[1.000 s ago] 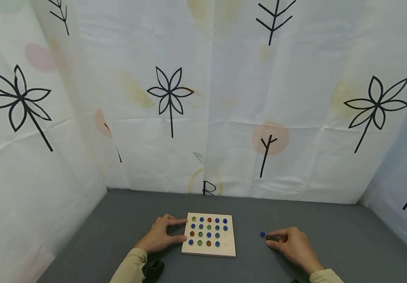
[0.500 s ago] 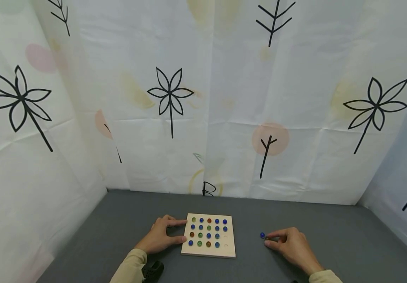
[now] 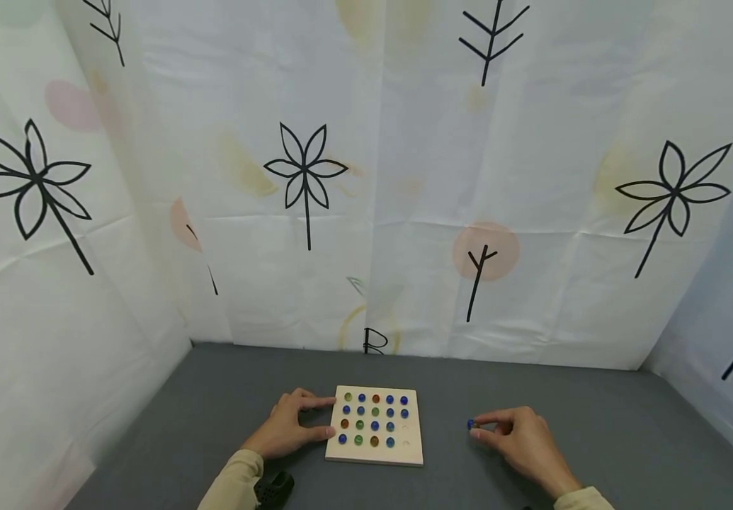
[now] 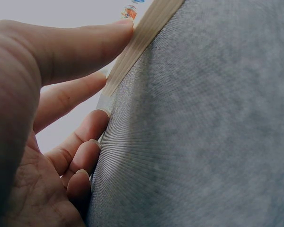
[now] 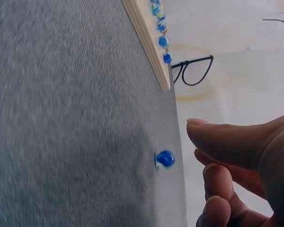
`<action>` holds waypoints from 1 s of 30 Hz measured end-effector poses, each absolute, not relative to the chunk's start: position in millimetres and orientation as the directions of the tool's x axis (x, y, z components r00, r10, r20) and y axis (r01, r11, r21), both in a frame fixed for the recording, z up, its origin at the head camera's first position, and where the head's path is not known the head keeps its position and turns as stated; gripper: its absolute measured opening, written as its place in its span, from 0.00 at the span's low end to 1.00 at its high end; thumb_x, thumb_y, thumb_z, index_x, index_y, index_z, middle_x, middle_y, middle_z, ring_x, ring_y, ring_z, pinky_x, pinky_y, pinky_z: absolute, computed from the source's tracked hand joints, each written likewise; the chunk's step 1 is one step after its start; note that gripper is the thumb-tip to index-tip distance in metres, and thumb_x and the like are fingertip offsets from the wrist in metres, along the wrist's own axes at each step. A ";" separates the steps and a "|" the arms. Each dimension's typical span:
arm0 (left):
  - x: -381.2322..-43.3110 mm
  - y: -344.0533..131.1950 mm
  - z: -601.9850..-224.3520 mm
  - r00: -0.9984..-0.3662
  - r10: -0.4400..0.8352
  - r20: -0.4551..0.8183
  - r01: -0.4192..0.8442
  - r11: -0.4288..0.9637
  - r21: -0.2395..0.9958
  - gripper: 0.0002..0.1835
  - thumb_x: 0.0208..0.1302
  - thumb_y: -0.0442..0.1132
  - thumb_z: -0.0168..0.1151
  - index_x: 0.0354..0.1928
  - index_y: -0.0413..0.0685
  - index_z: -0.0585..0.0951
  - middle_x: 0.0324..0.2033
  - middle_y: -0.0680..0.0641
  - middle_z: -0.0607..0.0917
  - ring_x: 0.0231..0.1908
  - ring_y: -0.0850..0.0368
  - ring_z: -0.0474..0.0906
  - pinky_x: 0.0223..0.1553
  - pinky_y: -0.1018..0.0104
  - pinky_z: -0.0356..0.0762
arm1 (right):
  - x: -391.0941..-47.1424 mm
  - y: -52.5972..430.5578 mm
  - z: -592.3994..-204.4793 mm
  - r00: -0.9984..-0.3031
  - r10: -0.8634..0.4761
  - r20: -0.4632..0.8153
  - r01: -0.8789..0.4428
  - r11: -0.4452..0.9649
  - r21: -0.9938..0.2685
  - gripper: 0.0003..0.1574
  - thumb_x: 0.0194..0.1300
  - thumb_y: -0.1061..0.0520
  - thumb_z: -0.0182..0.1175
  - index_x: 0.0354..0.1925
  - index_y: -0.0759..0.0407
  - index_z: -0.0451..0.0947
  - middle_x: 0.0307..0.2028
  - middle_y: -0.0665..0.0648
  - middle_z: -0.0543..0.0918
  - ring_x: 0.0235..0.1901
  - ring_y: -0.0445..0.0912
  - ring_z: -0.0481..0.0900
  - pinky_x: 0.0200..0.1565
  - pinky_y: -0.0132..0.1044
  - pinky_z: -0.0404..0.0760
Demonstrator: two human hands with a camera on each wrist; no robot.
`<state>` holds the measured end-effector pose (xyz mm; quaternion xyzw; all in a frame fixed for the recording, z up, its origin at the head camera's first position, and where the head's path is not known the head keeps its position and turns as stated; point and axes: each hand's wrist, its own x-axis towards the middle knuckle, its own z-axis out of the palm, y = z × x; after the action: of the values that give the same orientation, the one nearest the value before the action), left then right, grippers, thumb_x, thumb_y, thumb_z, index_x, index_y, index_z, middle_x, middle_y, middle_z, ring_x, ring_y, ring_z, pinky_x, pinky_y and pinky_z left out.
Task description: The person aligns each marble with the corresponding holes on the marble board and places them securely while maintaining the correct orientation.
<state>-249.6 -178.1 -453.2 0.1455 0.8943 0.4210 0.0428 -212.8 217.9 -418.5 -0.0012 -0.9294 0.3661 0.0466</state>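
Note:
A pale wooden board (image 3: 413,455) with rows of coloured marbles lies flat on the table. Two hollows at its near right hold no marble. At the board's left edge rests my left hand (image 3: 290,425), its thumb and index finger (image 4: 73,94) touching the edge, other fingers loosely bent on the table. To the right of the board, my right hand (image 3: 527,440) is at a blue marble (image 3: 470,424), thumb and index tips near it. In the right wrist view those tips look apart from the blue marble (image 5: 165,159). Whether a second marble sits there is unclear.
The grey table (image 3: 226,382) surrounds the board and ends at white cloth walls (image 3: 404,283) with drawn plants, at the back and both sides. A black wrist device (image 3: 275,489) sits by the left sleeve (image 3: 232,482).
My right hand has shifted slightly left, up to the blue marble. A dark amber marble seen earlier at its fingertips no longer shows clearly. The left hand stays at the board.

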 end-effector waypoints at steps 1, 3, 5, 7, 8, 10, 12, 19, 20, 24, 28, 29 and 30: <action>-249.7 -177.9 -453.4 -0.954 0.295 0.045 0.223 0.606 0.763 0.29 0.59 0.55 0.75 0.63 0.59 0.84 0.51 0.48 0.76 0.58 0.41 0.65 0.56 0.31 0.60 | -212.3 216.3 -418.2 -0.995 0.036 0.090 -0.034 0.732 -0.680 0.11 0.56 0.53 0.77 0.38 0.53 0.92 0.18 0.49 0.77 0.19 0.45 0.70 0.23 0.37 0.66; -249.7 -177.5 -453.3 -0.956 0.292 0.044 0.221 0.612 0.759 0.29 0.59 0.55 0.75 0.62 0.59 0.84 0.51 0.49 0.76 0.58 0.42 0.66 0.56 0.31 0.60 | -211.2 212.3 -417.8 -0.994 0.033 0.101 -0.045 0.734 -0.678 0.10 0.55 0.53 0.78 0.37 0.53 0.92 0.18 0.48 0.77 0.19 0.44 0.70 0.23 0.36 0.67; -249.6 -177.0 -452.8 -0.957 0.286 0.043 0.219 0.618 0.755 0.29 0.59 0.55 0.75 0.62 0.59 0.84 0.51 0.49 0.76 0.58 0.42 0.66 0.56 0.31 0.60 | -210.3 207.4 -417.6 -0.993 0.020 0.118 -0.066 0.734 -0.676 0.10 0.55 0.53 0.78 0.37 0.52 0.92 0.18 0.48 0.76 0.18 0.44 0.69 0.23 0.36 0.66; -249.4 -176.8 -452.2 -0.958 0.283 0.042 0.216 0.620 0.755 0.29 0.59 0.55 0.75 0.62 0.59 0.84 0.51 0.49 0.76 0.58 0.42 0.66 0.56 0.31 0.59 | -209.8 201.4 -417.5 -0.991 0.004 0.131 -0.086 0.735 -0.673 0.09 0.54 0.53 0.78 0.36 0.51 0.92 0.17 0.47 0.75 0.18 0.43 0.68 0.22 0.35 0.65; -249.3 -176.9 -451.9 -0.959 0.282 0.042 0.215 0.619 0.755 0.29 0.59 0.55 0.76 0.62 0.59 0.84 0.50 0.49 0.76 0.58 0.42 0.66 0.56 0.31 0.59 | -209.7 198.1 -417.3 -0.991 -0.005 0.134 -0.096 0.732 -0.674 0.08 0.54 0.53 0.78 0.35 0.50 0.92 0.17 0.47 0.75 0.18 0.43 0.68 0.22 0.34 0.65; -249.1 -177.0 -451.6 -0.959 0.281 0.043 0.215 0.619 0.756 0.29 0.59 0.55 0.76 0.62 0.59 0.84 0.50 0.49 0.76 0.58 0.42 0.66 0.56 0.31 0.59 | -209.9 191.5 -416.9 -0.989 -0.026 0.142 -0.117 0.724 -0.679 0.08 0.54 0.54 0.78 0.35 0.50 0.92 0.17 0.47 0.74 0.17 0.42 0.68 0.22 0.33 0.64; -248.9 -177.2 -451.5 -0.958 0.282 0.043 0.216 0.617 0.757 0.29 0.59 0.55 0.76 0.62 0.59 0.84 0.50 0.49 0.76 0.58 0.42 0.66 0.56 0.31 0.59 | -210.5 185.4 -416.6 -0.988 -0.043 0.150 -0.135 0.717 -0.684 0.08 0.54 0.55 0.78 0.34 0.51 0.92 0.16 0.47 0.74 0.17 0.41 0.68 0.22 0.33 0.64; -248.6 -176.8 -451.8 -0.959 0.281 0.041 0.215 0.622 0.753 0.29 0.59 0.55 0.76 0.62 0.59 0.84 0.50 0.50 0.76 0.58 0.42 0.66 0.56 0.31 0.60 | -214.1 170.0 -417.3 -0.984 -0.096 0.152 -0.176 0.695 -0.697 0.08 0.54 0.55 0.78 0.35 0.52 0.92 0.16 0.47 0.75 0.17 0.41 0.68 0.20 0.32 0.65; -248.6 -176.7 -451.8 -0.959 0.280 0.042 0.215 0.623 0.752 0.29 0.59 0.55 0.76 0.62 0.60 0.84 0.50 0.50 0.76 0.58 0.42 0.66 0.56 0.31 0.60 | -214.8 168.4 -417.6 -0.982 -0.107 0.154 -0.184 0.692 -0.698 0.08 0.54 0.55 0.78 0.35 0.52 0.92 0.16 0.47 0.75 0.17 0.41 0.69 0.20 0.32 0.65; -249.1 -176.7 -452.1 -0.960 0.276 0.045 0.216 0.630 0.745 0.29 0.58 0.55 0.76 0.62 0.60 0.84 0.50 0.50 0.76 0.57 0.43 0.66 0.56 0.32 0.60 | -217.7 162.5 -420.4 -0.976 -0.153 0.153 -0.216 0.677 -0.704 0.09 0.55 0.54 0.78 0.36 0.52 0.92 0.16 0.46 0.75 0.16 0.41 0.68 0.19 0.32 0.65; -249.7 -176.9 -453.2 -0.960 0.278 0.044 0.217 0.631 0.744 0.29 0.59 0.55 0.76 0.62 0.60 0.84 0.51 0.50 0.76 0.58 0.43 0.66 0.57 0.31 0.60 | -220.0 157.3 -424.3 -0.971 -0.188 0.148 -0.237 0.666 -0.707 0.10 0.55 0.52 0.78 0.36 0.52 0.92 0.16 0.46 0.75 0.16 0.40 0.68 0.18 0.32 0.65; -249.8 -177.0 -453.4 -0.959 0.280 0.045 0.219 0.630 0.745 0.29 0.59 0.55 0.76 0.63 0.60 0.84 0.51 0.50 0.76 0.58 0.42 0.66 0.56 0.31 0.60 | -220.5 156.0 -425.2 -0.970 -0.194 0.147 -0.240 0.663 -0.709 0.10 0.55 0.52 0.78 0.36 0.52 0.92 0.16 0.46 0.75 0.16 0.40 0.68 0.18 0.32 0.65; -249.9 -177.1 -453.8 -0.958 0.282 0.046 0.221 0.629 0.746 0.29 0.59 0.55 0.76 0.63 0.60 0.83 0.51 0.50 0.76 0.58 0.42 0.66 0.56 0.31 0.60 | -220.9 154.8 -426.1 -0.969 -0.197 0.146 -0.242 0.662 -0.709 0.10 0.55 0.52 0.78 0.36 0.52 0.92 0.16 0.46 0.75 0.16 0.40 0.68 0.18 0.32 0.65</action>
<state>-249.9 -177.1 -453.8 0.1394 0.9016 0.4077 0.0376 -220.9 154.8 -426.1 0.1204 -0.9113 0.3928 0.0282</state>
